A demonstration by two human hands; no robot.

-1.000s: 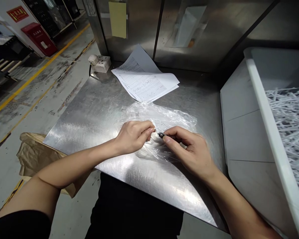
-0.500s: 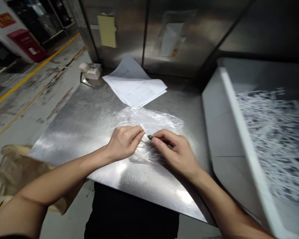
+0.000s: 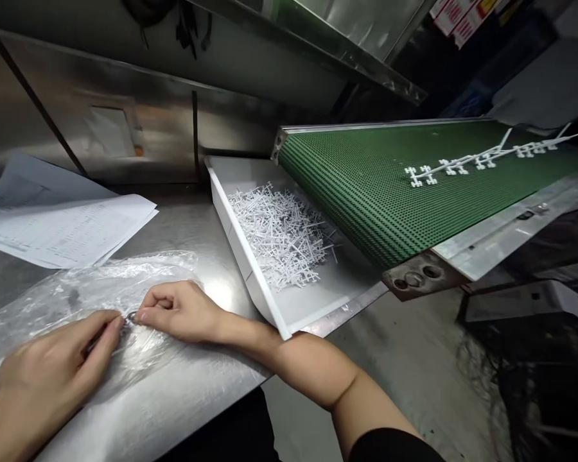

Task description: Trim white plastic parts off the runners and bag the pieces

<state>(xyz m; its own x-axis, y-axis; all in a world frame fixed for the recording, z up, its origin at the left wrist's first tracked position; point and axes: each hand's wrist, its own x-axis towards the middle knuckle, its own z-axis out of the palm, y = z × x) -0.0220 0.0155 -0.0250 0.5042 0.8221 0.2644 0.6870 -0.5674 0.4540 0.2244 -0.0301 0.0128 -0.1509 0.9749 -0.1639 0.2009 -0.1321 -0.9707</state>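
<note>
My left hand (image 3: 62,362) is pinched at the fingertips close to my right hand, and what lies between its fingers is hidden. My right hand (image 3: 185,311) pinches a small dark ring-like piece (image 3: 131,317) between thumb and forefinger; its exact kind is too small to make out. The two sets of fingertips almost meet at this piece. Beneath both hands a crumpled clear plastic bag (image 3: 158,269) is spread on the steel table (image 3: 192,385).
Printed sheets (image 3: 67,228) lie beyond the bag. Right of my hands, a white tray (image 3: 264,298) holds many thin white plastic pieces (image 3: 289,240). A green conveyor belt (image 3: 366,186) overhangs the tray, carrying a branched white plastic sprue (image 3: 476,160).
My view has swung to the right, bringing the conveyor belt into sight. Both hands stay together over the bag, and the dark piece is still in my right fingertips.
</note>
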